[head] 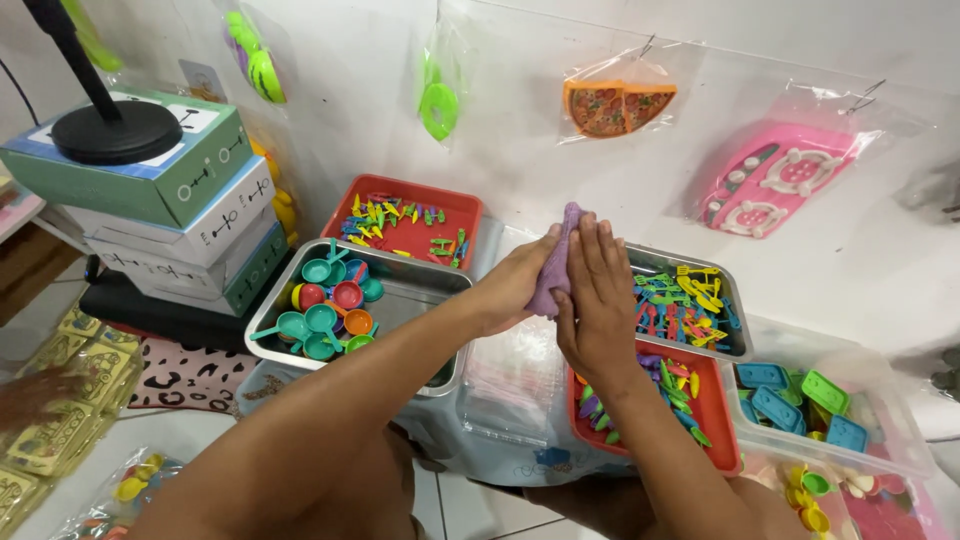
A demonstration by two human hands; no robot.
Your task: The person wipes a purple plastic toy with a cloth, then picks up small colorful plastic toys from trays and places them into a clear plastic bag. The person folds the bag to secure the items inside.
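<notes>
Above the metal trays, both hands (pixel 560 290) press flat together — squeezing soft purple dough (pixel 556 262).

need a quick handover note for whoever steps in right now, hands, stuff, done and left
Left hand and right hand: pressed together around a purple piece, held upright over the trays.
Things: steel tray of toy pans at left; red tray of small utensils behind it; steel tray of mixed cutlery and a second red tray at right; stack of clear bags below the hands.
Done: purple piece picked up.
Left: it is not yet in any bag or tray.
</notes>
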